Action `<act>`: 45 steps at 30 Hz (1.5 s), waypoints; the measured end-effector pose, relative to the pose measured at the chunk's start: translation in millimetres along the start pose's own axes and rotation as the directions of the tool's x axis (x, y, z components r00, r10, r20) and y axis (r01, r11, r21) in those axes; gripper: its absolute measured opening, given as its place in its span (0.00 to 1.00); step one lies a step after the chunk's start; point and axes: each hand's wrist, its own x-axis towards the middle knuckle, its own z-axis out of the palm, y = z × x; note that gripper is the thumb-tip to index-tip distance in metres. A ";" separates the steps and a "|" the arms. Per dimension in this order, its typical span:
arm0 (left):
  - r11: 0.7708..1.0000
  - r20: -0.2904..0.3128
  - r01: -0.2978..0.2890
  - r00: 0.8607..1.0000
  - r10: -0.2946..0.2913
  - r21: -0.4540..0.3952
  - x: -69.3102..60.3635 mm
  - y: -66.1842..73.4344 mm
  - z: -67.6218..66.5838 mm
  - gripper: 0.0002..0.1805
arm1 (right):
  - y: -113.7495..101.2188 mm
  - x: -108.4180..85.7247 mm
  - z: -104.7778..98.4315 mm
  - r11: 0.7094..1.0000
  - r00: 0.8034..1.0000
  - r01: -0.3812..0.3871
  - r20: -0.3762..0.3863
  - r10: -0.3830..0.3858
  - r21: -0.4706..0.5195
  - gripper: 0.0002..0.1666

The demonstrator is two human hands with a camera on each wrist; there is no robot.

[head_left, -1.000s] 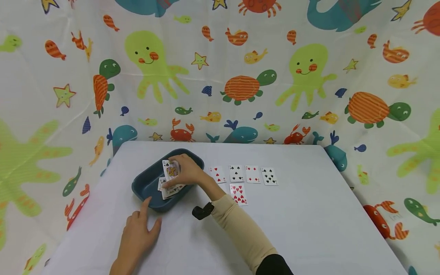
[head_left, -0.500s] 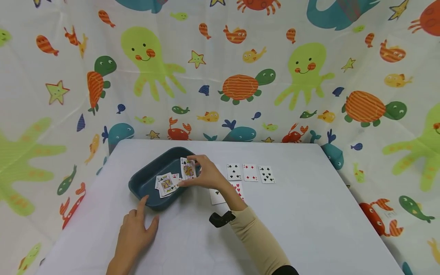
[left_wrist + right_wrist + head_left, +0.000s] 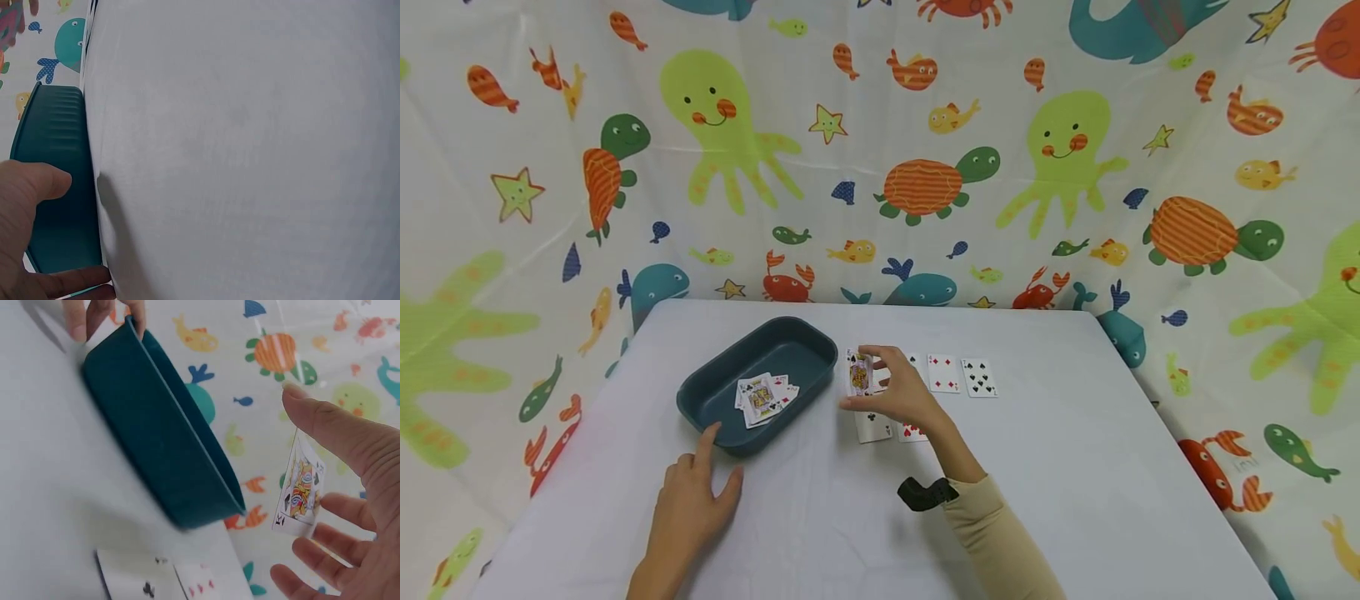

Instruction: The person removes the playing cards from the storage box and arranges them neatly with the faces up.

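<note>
My right hand [image 3: 898, 393] holds a king of spades [image 3: 859, 372] above the table, just right of the teal tray [image 3: 700, 368]. In the right wrist view that king [image 3: 301, 487] stands between the thumb and the fingers of the hand [image 3: 356, 506]. My left hand [image 3: 688, 508] rests at the tray's near edge, its index fingertip on the rim and the thumb spread away. Several face-up cards [image 3: 762, 398] lie overlapping inside the tray, a king among them.
Right of the tray, face-up cards lie in rows on the white table [image 3: 1075, 483]: red diamonds [image 3: 943, 373] and black spades [image 3: 979, 377] behind, a black club card [image 3: 874, 427] nearer. My right hand partly covers others. A patterned cloth [image 3: 850, 125] hangs behind.
My right hand has lifted the king out of the tray and carried it right, past the rim. My left hand has stayed at the tray's edge.
</note>
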 end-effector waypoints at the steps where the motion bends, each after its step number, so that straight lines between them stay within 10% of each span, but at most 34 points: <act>1: 1.000 0.003 0.000 1.000 0.000 0.000 0.1 0.1 -0.2 0.42 | 3.1 -2.9 -2.6 1.000 1.000 -0.012 -0.005 0.012 0.000 0.53; 24: 1.000 0.011 -0.007 1.000 0.007 -0.003 1.6 -1.4 -1.8 0.41 | 74.6 -58.0 -47.1 0.971 0.982 -0.152 -0.139 0.127 -0.187 0.54; 45: 1.000 0.006 -0.011 1.000 0.011 0.002 1.6 -0.4 0.2 0.41 | 109.7 -71.5 -56.6 0.869 0.975 -0.220 -0.116 0.187 -0.443 0.55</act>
